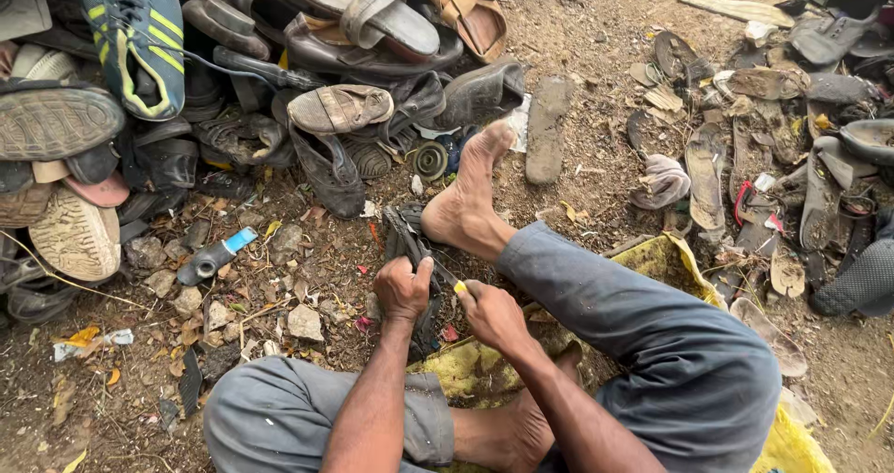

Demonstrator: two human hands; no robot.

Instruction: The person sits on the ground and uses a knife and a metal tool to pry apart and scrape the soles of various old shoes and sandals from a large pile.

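Far left: heap of worn shoes and soles, incl. blue sports shoe w/ yellow stripes [135, 40], pale tread-up sole [76, 236], dark leather pairs stacked above. Below heap: grey tube-like item w/ blue end [214, 257] lying on dirt among stones, dry leaves. Centre-left: left hand [403, 290], closed tight round dark shoe piece [407, 245], thumb up along its side; piece stood roughly upright, just beside bare foot [470, 198], which is planted on the dirt near it, poss. bracing it, contact not clear. Centre: right hand [492, 317], closed on small tool w/ yellow handle [460, 288], tip aimed at shoe piece; blade or point too small to tell. Progress, as judged: work on piece under way, tool close against it, no finished result visible; cut or seam hidden behind left hand, so amount done vs. left unclear. Lower centre-right: grey trouser legs, yellow sack [666, 259] spread beneath as seat. Right: scattered loose soles, straps, sandal parts, grey rag [663, 180], well apart from hands. Surface: bare dirt ground [596, 26], littered w/ scraps. Setting: outdoors, daylight, no walls in view.
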